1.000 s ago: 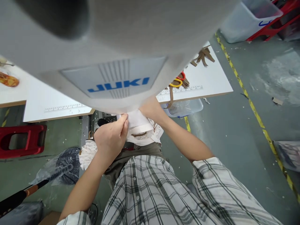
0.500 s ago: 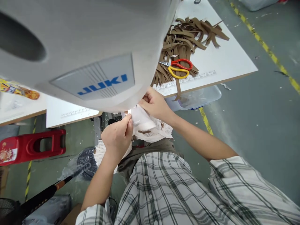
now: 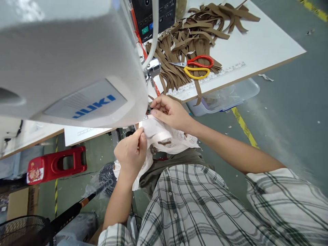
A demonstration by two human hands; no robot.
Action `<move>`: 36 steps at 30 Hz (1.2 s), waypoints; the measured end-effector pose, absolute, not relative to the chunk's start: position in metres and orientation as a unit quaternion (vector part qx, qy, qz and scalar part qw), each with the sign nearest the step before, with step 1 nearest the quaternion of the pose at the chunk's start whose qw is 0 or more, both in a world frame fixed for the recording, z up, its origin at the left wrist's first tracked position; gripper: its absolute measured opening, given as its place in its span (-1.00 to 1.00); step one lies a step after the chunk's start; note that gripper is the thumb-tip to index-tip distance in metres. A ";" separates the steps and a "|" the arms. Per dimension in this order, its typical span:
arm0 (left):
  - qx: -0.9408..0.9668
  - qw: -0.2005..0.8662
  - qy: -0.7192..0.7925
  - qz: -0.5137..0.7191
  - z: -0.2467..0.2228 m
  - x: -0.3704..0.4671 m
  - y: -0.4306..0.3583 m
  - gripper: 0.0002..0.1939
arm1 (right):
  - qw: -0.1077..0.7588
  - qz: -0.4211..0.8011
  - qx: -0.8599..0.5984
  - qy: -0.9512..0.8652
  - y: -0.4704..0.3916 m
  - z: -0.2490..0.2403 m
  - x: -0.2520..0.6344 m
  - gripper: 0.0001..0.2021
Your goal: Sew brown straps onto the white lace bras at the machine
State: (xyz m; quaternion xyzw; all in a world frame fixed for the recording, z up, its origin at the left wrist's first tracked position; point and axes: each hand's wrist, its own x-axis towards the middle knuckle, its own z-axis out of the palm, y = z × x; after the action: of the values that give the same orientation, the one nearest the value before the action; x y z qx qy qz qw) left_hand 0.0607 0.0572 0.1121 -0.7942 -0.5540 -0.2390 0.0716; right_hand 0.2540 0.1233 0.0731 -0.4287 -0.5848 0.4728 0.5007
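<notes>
White fabric (image 3: 156, 129) with lace and small brown pieces hangs from the sewing area over my lap. My left hand (image 3: 131, 147) is closed, pinching the fabric's left edge between thumb and finger. At the upper right edge, my right hand (image 3: 170, 112) has its fingers curled, with the thumb pressed on the cloth close to the needle area. Above both hands looms the grey-white head of a JUKI sewing machine (image 3: 123, 85), which hides most of the needle area.
Red-and-yellow scissors (image 3: 197, 67) lie on brown fabric strips (image 3: 202, 41) on the white table (image 3: 266, 44). A control panel (image 3: 156, 17) stands behind the machine. Below the table edge is a clear plastic bin (image 3: 230, 97). To the left are a red stool (image 3: 57, 164) and a fan (image 3: 25, 229).
The view has shifted, so the machine head sits further left and the control panel and brown strips show more. Both hands stay at the fabric, and more of my right hand's fingers show.
</notes>
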 end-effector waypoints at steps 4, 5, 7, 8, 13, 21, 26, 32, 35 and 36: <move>-0.795 0.069 -0.549 -0.250 0.113 0.060 0.057 -0.76 | 0.497 0.471 -0.426 -0.592 0.123 0.076 0.256 -0.84; -0.795 0.067 -0.549 -0.250 0.113 0.060 0.057 -0.77 | 0.496 0.470 -0.425 -0.593 0.123 0.077 0.256 -0.84; -0.793 0.063 -0.550 -0.252 0.114 0.060 0.056 -0.77 | 0.496 0.468 -0.423 -0.597 0.123 0.078 0.257 -0.85; -0.792 0.061 -0.552 -0.254 0.114 0.060 0.055 -0.76 | 0.497 0.467 -0.421 -0.598 0.123 0.079 0.257 -0.85; -0.786 0.036 -0.551 -0.277 0.114 0.058 0.054 -0.76 | 0.500 0.471 -0.412 -0.598 0.121 0.079 0.257 -0.83; -0.742 -0.074 -0.594 -0.302 0.119 0.056 0.052 -0.75 | 0.499 0.511 -0.429 -0.552 0.113 0.079 0.251 -0.81; -0.728 -0.139 -0.594 -0.313 0.122 0.056 0.045 -0.76 | 0.494 0.604 -0.404 -0.477 0.091 0.074 0.251 -0.74; -0.747 -0.178 -0.581 -0.270 0.123 0.050 0.027 -0.75 | 0.440 0.771 -0.358 -0.290 0.056 0.060 0.251 -0.65; -0.785 -0.179 -0.549 -0.226 0.120 0.049 0.019 -0.71 | 0.432 0.763 -0.354 -0.326 0.039 0.057 0.251 -0.70; -0.804 -0.172 -0.527 -0.215 0.118 0.051 0.017 -0.62 | 0.445 0.731 -0.356 -0.375 0.032 0.058 0.251 -0.74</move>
State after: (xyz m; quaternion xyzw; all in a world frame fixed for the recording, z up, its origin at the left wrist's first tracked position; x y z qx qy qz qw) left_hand 0.0508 0.0175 0.1175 -0.8041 -0.5270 -0.2151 -0.1719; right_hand 0.2508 0.0325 0.0582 -0.3564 -0.3751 0.7310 0.4449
